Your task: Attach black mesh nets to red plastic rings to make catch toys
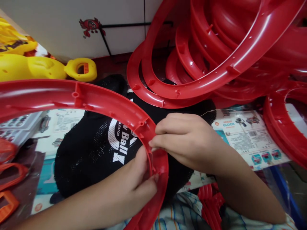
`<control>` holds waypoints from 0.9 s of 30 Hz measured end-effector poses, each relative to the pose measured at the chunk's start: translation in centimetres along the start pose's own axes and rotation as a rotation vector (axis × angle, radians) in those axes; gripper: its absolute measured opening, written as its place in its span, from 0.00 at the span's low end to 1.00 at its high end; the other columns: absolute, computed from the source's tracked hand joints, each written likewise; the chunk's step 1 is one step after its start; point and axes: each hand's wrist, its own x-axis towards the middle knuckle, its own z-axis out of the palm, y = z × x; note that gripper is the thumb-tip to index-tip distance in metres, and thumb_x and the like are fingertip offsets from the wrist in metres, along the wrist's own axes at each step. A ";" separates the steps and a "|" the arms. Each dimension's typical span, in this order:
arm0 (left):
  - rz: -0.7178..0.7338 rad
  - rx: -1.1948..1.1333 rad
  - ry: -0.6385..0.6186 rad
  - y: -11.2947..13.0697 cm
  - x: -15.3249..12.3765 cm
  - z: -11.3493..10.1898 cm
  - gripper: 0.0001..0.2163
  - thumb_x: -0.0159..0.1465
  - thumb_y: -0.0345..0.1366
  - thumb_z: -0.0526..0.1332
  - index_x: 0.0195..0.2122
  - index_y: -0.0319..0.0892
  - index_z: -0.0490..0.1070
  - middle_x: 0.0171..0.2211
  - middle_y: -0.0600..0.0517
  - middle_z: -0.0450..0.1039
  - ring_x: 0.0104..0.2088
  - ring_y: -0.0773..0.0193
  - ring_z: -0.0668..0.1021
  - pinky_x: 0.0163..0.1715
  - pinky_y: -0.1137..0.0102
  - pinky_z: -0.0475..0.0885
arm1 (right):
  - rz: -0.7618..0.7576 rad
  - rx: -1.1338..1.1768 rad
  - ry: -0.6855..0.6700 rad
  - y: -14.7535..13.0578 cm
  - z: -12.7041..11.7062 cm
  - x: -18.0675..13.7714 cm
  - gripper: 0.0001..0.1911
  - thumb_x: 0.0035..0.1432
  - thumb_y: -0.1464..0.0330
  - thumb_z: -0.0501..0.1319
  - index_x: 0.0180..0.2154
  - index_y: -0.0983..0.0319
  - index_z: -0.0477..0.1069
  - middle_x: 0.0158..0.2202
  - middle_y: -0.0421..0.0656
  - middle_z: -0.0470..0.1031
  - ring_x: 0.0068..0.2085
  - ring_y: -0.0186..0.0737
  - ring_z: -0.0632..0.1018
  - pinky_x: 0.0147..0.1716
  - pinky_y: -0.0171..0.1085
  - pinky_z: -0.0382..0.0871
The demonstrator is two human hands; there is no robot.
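A person's two bare hands work on a large red ring (107, 102), which lies channel side up over a black net (81, 153) with white lettering and crosses the left and middle of the view. The left hand (136, 180) grasps the ring's inner wall, thumb in the opening and fingers over the edge. The right hand (189, 140) has its fingers bunched on the channel just beyond; whether they pinch something thin, I cannot tell. The work on this ring looks under way rather than finished: its channel is open, its posts show bare, and the net spreads beneath. Whether any of the net's edge is already fastened is hidden. A pale thread (208, 111) lies by the right hand, near the net's edge. At the upper right, more red rings (178, 91) are heaped, the nearest overlapping the net's far side; they also show open channels, so they too seem unfinished. On the bench (22, 195) are printed cards (251, 134), partly under the net, with yellow parts (45, 68) at the upper left and orange parts (11, 204) at the lower left. More red pieces (211, 204) rest below the right arm, against checked cloth (177, 212).
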 end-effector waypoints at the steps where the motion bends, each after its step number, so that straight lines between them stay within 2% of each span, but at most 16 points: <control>1: 0.006 -0.004 -0.007 0.0 0.0 0.0 0.21 0.68 0.36 0.52 0.61 0.49 0.49 0.58 0.47 0.60 0.55 0.57 0.66 0.57 0.62 0.62 | 0.001 -0.001 -0.003 0.0 0.0 0.0 0.10 0.64 0.75 0.56 0.32 0.65 0.75 0.34 0.40 0.73 0.35 0.36 0.72 0.35 0.34 0.65; 5: -0.010 0.005 -0.013 -0.2 -0.2 0.1 0.19 0.68 0.38 0.53 0.60 0.48 0.52 0.55 0.47 0.64 0.52 0.58 0.69 0.54 0.64 0.65 | -0.005 -0.057 -0.023 -0.1 0.1 0.0 0.11 0.64 0.75 0.55 0.31 0.64 0.74 0.34 0.40 0.73 0.34 0.35 0.71 0.34 0.33 0.63; 10: -0.057 -0.075 -0.030 -0.6 -0.4 0.3 0.20 0.68 0.39 0.54 0.60 0.54 0.51 0.53 0.50 0.66 0.52 0.58 0.70 0.52 0.63 0.67 | 0.032 -0.025 -0.042 0.2 0.6 0.1 0.10 0.63 0.75 0.55 0.33 0.64 0.74 0.33 0.41 0.72 0.34 0.35 0.69 0.33 0.34 0.63; 12: -0.064 -0.184 -0.040 -0.6 -0.3 0.5 0.20 0.67 0.40 0.55 0.59 0.55 0.53 0.52 0.51 0.67 0.53 0.59 0.71 0.53 0.64 0.67 | 0.060 -0.002 -0.069 0.3 0.6 0.2 0.10 0.63 0.75 0.55 0.33 0.63 0.74 0.33 0.40 0.72 0.33 0.34 0.69 0.33 0.33 0.63; 15: -0.007 -0.496 -0.036 -0.3 0.0 1.0 0.19 0.65 0.42 0.59 0.57 0.51 0.58 0.51 0.50 0.68 0.51 0.61 0.73 0.53 0.66 0.68 | 0.084 0.018 -0.074 0.2 0.5 0.2 0.09 0.64 0.74 0.56 0.33 0.64 0.74 0.34 0.40 0.72 0.34 0.33 0.71 0.33 0.32 0.63; 18: 0.059 -0.681 0.093 -0.2 0.6 1.6 0.18 0.66 0.43 0.58 0.55 0.48 0.58 0.47 0.49 0.71 0.44 0.63 0.76 0.46 0.68 0.73 | 0.068 -0.019 -0.055 0.1 0.7 0.2 0.10 0.64 0.73 0.56 0.32 0.65 0.74 0.36 0.41 0.72 0.36 0.34 0.71 0.34 0.32 0.64; 21: 0.095 -0.562 0.268 -0.5 1.0 1.6 0.17 0.66 0.41 0.57 0.55 0.49 0.56 0.46 0.50 0.71 0.40 0.64 0.76 0.40 0.69 0.74 | 0.021 -0.099 -0.009 -0.1 1.0 0.2 0.11 0.65 0.72 0.55 0.31 0.65 0.73 0.35 0.42 0.72 0.34 0.35 0.69 0.33 0.33 0.62; 23: 0.097 -0.367 0.317 -0.8 0.9 1.1 0.16 0.66 0.39 0.57 0.54 0.48 0.56 0.48 0.49 0.69 0.44 0.62 0.74 0.44 0.69 0.72 | 0.000 -0.181 0.075 -0.1 1.0 0.2 0.13 0.65 0.72 0.54 0.30 0.65 0.73 0.34 0.42 0.72 0.32 0.35 0.68 0.31 0.35 0.60; 25: 0.059 -0.151 0.240 -0.9 0.5 0.4 0.16 0.66 0.37 0.56 0.55 0.48 0.56 0.51 0.50 0.68 0.48 0.61 0.72 0.51 0.67 0.69 | -0.027 -0.264 0.136 0.1 0.8 0.0 0.14 0.66 0.71 0.54 0.29 0.65 0.73 0.30 0.42 0.71 0.30 0.35 0.66 0.29 0.36 0.57; 27: 0.004 0.000 0.089 -0.7 -0.1 -0.1 0.19 0.66 0.35 0.54 0.57 0.48 0.54 0.52 0.50 0.66 0.50 0.60 0.70 0.54 0.65 0.65 | -0.075 -0.302 0.130 0.3 0.3 -0.1 0.14 0.65 0.71 0.54 0.27 0.65 0.72 0.26 0.40 0.69 0.28 0.34 0.64 0.28 0.36 0.54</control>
